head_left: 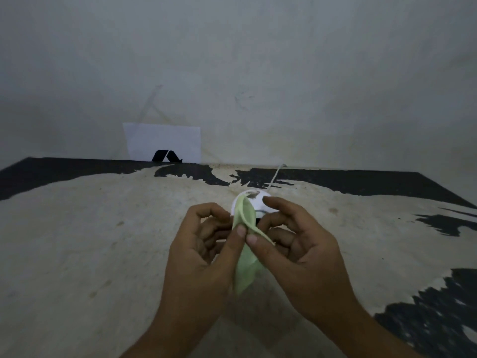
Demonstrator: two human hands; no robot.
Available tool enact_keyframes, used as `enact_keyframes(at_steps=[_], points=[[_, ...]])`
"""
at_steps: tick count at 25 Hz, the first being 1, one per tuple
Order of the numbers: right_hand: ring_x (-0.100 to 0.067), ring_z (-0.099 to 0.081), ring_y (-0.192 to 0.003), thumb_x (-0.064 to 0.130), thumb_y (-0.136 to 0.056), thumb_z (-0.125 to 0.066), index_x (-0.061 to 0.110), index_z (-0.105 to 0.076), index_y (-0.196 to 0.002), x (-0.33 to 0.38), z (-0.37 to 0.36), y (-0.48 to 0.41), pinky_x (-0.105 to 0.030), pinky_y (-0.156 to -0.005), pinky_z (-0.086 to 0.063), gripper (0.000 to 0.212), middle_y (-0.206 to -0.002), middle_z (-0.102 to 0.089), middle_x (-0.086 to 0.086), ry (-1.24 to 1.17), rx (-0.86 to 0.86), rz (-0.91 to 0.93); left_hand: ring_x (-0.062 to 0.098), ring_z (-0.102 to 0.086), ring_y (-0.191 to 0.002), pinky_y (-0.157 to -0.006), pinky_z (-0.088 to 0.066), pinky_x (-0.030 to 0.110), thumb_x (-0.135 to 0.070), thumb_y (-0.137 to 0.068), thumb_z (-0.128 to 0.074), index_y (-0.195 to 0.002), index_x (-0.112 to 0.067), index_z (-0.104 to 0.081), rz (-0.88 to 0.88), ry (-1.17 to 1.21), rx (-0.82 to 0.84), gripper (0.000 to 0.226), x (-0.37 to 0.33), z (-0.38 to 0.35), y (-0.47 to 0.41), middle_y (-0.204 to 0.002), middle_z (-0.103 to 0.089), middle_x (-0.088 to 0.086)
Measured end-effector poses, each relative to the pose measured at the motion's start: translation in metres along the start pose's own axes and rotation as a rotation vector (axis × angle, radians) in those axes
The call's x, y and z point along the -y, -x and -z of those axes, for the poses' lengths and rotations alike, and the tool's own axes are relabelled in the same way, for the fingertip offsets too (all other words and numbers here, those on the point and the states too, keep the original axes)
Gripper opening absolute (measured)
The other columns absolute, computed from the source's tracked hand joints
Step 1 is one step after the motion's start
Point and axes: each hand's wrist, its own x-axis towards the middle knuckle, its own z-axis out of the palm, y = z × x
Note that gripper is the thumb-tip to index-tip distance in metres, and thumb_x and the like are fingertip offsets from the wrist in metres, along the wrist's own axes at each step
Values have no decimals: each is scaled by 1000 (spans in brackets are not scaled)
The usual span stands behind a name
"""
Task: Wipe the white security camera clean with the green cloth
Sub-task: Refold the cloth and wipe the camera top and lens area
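A round white security camera (254, 200) with a brown smudge on its top sits at the middle of the table, a white cable (275, 177) running from it to the wall. The pale green cloth (245, 264) drapes over the camera's left side and hangs down between my hands. My left hand (204, 249) pinches the cloth with thumb and fingers. My right hand (296, 244) presses its thumb on the cloth beside the left thumb, and its fingers curl around the camera's right side. The camera's lower body is hidden behind my fingers.
The table (90, 241) has a worn beige surface with black peeling patches along the back and right. A white sheet of paper (162, 142) with a black logo leans against the grey wall at the back left.
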Motion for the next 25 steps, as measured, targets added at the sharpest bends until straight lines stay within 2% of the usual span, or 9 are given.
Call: enact_keyframes(at_steps=[3, 5, 8, 12, 14, 16, 19, 22, 25], points=[[-20, -69, -74, 17, -77, -70, 31, -63, -111, 3, 2, 0, -36, -58, -59, 37, -93, -67, 1, 128, -6, 61, 18, -70, -83, -69, -57, 24, -16, -76, -64, -82, -27, -61, -49, -70, -40, 13, -1, 1, -1, -86, -71, 0], [-17, -68, -79, 21, -81, -69, 29, -66, -106, 3, 4, -2, -29, -61, -58, 27, -93, -69, 5, 260, -13, 139, 12, -68, -84, -68, -55, 18, -13, -81, -64, -87, -29, -65, -77, -160, -32, 17, -1, 1, 0, -88, -71, -9], [-13, -66, -88, 22, -83, -64, 24, -67, -106, 1, 5, -4, -21, -69, -55, 23, -95, -69, 10, 366, 5, 183, 10, -66, -91, -73, -56, 20, -25, -85, -64, -98, -36, -65, -105, -271, -22, 17, 1, 0, 2, -97, -70, -15], [-4, -61, -90, 15, -88, -59, 19, -66, -109, 3, 10, -6, -10, -70, -43, 23, -101, -67, 10, 525, 37, 280, 4, -68, -87, -69, -56, 17, -24, -83, -66, -95, -29, -65, -105, -226, -89, 14, -1, -1, -3, -95, -70, -16], [-2, -59, -87, 22, -87, -55, 24, -64, -108, 0, 17, -8, -11, -66, -43, 23, -98, -64, 15, 581, -71, 269, 6, -69, -81, -64, -57, 19, -18, -82, -65, -93, -29, -64, -90, -239, -108, 15, -2, 1, -9, -91, -71, -14], [-5, -58, -89, 25, -85, -56, 27, -59, -109, -8, 23, -10, -14, -68, -44, 24, -100, -60, 17, 606, -149, 211, 9, -67, -84, -68, -56, 22, -17, -84, -64, -95, -30, -64, -124, -323, -73, 17, -2, 5, -15, -90, -71, -11], [-1, -54, -98, 30, -88, -56, 33, -51, -114, -21, 27, -10, -11, -71, -43, 27, -108, -53, 22, 614, -194, 108, 1, -61, -97, -80, -48, 10, -19, -86, -60, -104, -25, -64, -216, -499, 22, 19, 0, 5, -21, -101, -67, -14], [8, -48, -105, 38, -88, -55, 38, -45, -120, -25, 27, -12, -11, -75, -41, 34, -115, -48, 29, 622, -160, 50, -10, -51, -103, -84, -38, -1, -24, -86, -55, -109, -25, -61, -279, -625, 70, 23, 4, 0, -26, -110, -59, -13], [8, -44, -117, 48, -84, -53, 38, -41, -130, -23, 25, -12, -14, -89, -42, 49, -129, -47, 27, 599, -41, 36, -16, -45, -103, -83, -33, -5, -25, -87, -57, -114, -23, -62, -307, -703, 44, 28, 9, -1, -29, -116, -50, -11]])
